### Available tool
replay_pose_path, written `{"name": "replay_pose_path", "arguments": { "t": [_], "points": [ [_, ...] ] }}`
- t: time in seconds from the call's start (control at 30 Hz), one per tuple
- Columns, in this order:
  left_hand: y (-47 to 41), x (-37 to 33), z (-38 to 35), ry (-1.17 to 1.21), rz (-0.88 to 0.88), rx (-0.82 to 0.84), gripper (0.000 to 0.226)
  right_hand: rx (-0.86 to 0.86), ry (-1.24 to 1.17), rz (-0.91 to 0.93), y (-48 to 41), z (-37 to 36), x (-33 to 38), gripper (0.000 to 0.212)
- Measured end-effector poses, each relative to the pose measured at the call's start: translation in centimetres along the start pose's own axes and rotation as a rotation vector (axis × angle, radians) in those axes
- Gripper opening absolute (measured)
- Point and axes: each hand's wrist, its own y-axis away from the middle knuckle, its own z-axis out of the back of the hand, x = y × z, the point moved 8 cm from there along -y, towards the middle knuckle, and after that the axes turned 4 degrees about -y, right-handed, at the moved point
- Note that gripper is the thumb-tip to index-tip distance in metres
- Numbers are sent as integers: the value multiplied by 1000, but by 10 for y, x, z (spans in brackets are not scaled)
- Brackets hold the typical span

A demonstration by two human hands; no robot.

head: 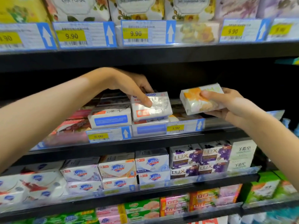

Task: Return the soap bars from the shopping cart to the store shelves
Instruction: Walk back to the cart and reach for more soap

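My left hand [129,84] grips a white soap bar [159,107] with blue lettering and an orange patch, thumb on its front face. The bar tilts on top of a stack of similar white-and-blue bars [111,118] on the middle shelf [145,140]. My right hand [226,104] holds a second soap bar [195,102], white with an orange and yellow print, thumb on top and fingers beneath. That bar hangs in the air just right of the first, above the shelf's front edge. The shopping cart is out of view.
The top shelf [145,52] carries floral soap boxes behind 9.90 price tags [71,36]. Below the middle shelf stand Safeguard boxes [118,168] and purple Lux boxes [200,157]. Green and pink packs [174,206] fill the lowest shelf. Red packs [72,126] lie left of the stack.
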Motion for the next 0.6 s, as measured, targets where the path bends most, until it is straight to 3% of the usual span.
{"name": "replay_pose_path", "arguments": {
  "t": [0.3,0.47,0.6],
  "points": [
    [10,-9,0,-187,-44,-79,49,66,-52,-181,-19,0,-1,42],
    [15,-11,-8,-227,-72,-129,46,56,-61,-212,-32,0,-2,13],
    [18,-10,-17,-249,-60,-143,57,64,-87,-237,-39,-3,-7,11]
  ]
}}
